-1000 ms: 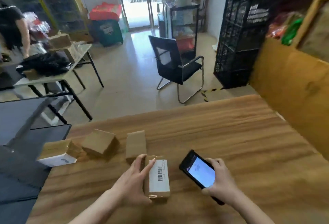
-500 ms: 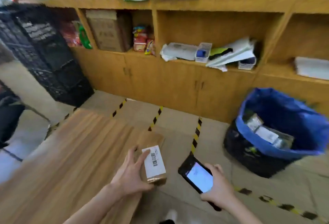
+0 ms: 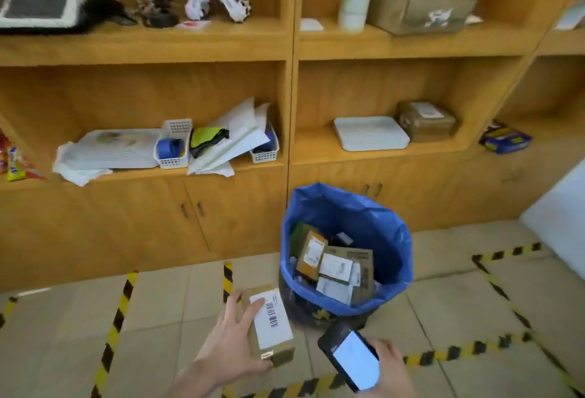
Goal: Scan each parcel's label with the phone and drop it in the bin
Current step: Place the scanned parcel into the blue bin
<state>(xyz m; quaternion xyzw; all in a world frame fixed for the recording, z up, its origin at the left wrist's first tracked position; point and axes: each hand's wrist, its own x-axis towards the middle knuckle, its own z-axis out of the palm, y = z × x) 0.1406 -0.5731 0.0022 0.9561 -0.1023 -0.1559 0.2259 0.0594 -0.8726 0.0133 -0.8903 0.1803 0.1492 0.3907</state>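
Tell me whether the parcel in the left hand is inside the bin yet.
No. The left hand holds the parcel above the floor, beside the bin and outside its blue rim.

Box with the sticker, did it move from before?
Yes. The box, gripped by the left hand, left the table and now hangs over the floor, much nearer the bin.

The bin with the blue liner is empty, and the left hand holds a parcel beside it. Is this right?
No. The head view shows the bin holds several parcels. The left hand does hold a parcel beside it.
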